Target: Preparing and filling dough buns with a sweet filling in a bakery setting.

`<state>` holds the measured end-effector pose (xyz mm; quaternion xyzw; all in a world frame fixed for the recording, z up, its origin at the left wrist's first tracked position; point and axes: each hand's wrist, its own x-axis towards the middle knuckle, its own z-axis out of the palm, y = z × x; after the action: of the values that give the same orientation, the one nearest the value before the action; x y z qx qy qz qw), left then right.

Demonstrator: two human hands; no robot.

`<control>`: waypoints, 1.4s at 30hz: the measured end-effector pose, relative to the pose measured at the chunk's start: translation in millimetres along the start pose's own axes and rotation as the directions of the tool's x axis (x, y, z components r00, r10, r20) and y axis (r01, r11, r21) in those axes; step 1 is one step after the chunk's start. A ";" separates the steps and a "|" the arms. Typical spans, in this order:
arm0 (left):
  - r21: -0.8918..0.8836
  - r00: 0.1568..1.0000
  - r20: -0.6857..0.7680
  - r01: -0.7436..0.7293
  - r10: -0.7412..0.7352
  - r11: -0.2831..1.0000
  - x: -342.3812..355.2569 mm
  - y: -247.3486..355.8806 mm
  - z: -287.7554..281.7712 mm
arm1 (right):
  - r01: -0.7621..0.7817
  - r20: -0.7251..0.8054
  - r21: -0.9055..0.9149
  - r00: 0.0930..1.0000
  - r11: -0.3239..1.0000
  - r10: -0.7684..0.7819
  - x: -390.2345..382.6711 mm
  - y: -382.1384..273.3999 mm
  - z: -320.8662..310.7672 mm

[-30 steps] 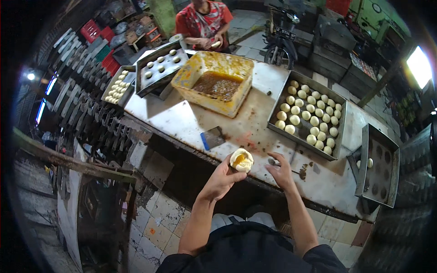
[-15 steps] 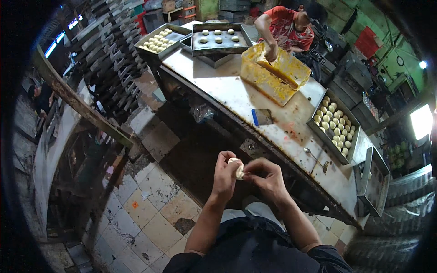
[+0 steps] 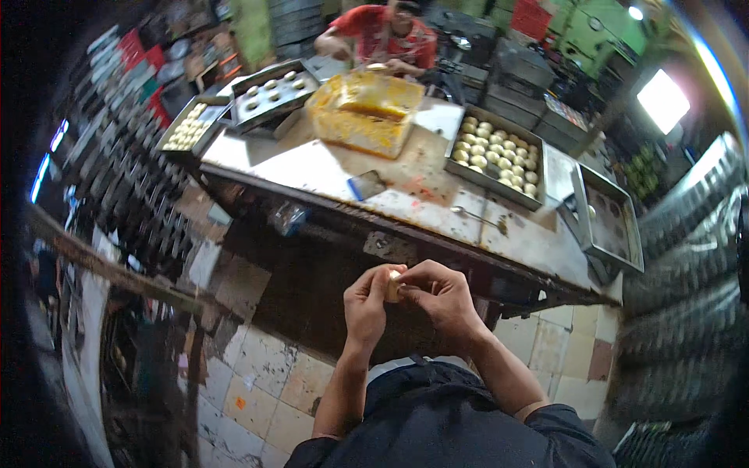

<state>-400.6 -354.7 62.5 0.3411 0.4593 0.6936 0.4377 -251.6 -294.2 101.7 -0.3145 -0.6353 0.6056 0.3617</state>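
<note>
L grip (image 3: 365, 304) & R grip (image 3: 439, 300) both pinch a pale dough pc (image 3: 393, 288) btwn them, nr ctr of frame; above, the desk (image 3: 296, 166) holds a yellow-smeared tub (image 3: 355, 132), upper ctr, & a tray (image 3: 491, 188) of dough balls (image 3: 477, 150), upper rt.

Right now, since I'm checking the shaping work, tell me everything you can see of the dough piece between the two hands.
The dough piece looks pale cream and soft, with only a small part showing. The left hand holds it from the left, while the thumb and fingers of the right hand close on it from the right. It is held up off the table, on the person's side. Its full shape, any seam and any filling are hidden.
</note>
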 end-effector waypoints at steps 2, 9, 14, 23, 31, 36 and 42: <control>0.066 0.992 0.127 0.003 -0.011 0.998 -10.8 -6.4 43.5 | -0.044 -0.092 0.051 0.995 0.998 0.049 -18.4 -10.7 -41.0; 0.349 0.939 0.334 -0.041 -0.083 0.936 -28.2 -71.6 208.8 | -0.028 -0.299 -0.054 0.954 0.998 0.011 -110.9 13.1 -210.5; 0.599 0.770 0.494 0.035 -0.404 0.800 -42.4 -102.5 294.2 | 0.005 -0.419 0.020 0.908 1.000 0.004 -165.6 29.1 -293.5; 0.612 0.443 0.693 0.054 -0.568 0.789 -3.1 -117.4 415.0 | 0.256 -0.533 0.243 0.841 0.936 -0.092 -184.3 70.8 -394.4; 0.404 0.432 0.892 -0.631 -0.134 0.662 78.2 -168.1 487.3 | 0.379 -0.601 0.759 0.721 0.530 0.345 -123.2 73.0 -417.2; 0.314 0.458 0.849 -0.038 -0.263 0.949 173.0 -214.1 504.1 | 0.221 -0.627 0.733 0.589 0.644 0.511 -51.3 74.7 -487.5; 0.630 0.758 0.573 -0.167 -0.310 0.758 310.0 -271.5 463.8 | -0.565 -0.735 -0.677 0.498 0.471 -0.460 22.1 98.6 -695.5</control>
<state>-33.9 140.6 -9.4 0.6690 0.5028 0.3104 0.4509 317.2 107.9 8.5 -0.7314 -0.5607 -0.0474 0.3853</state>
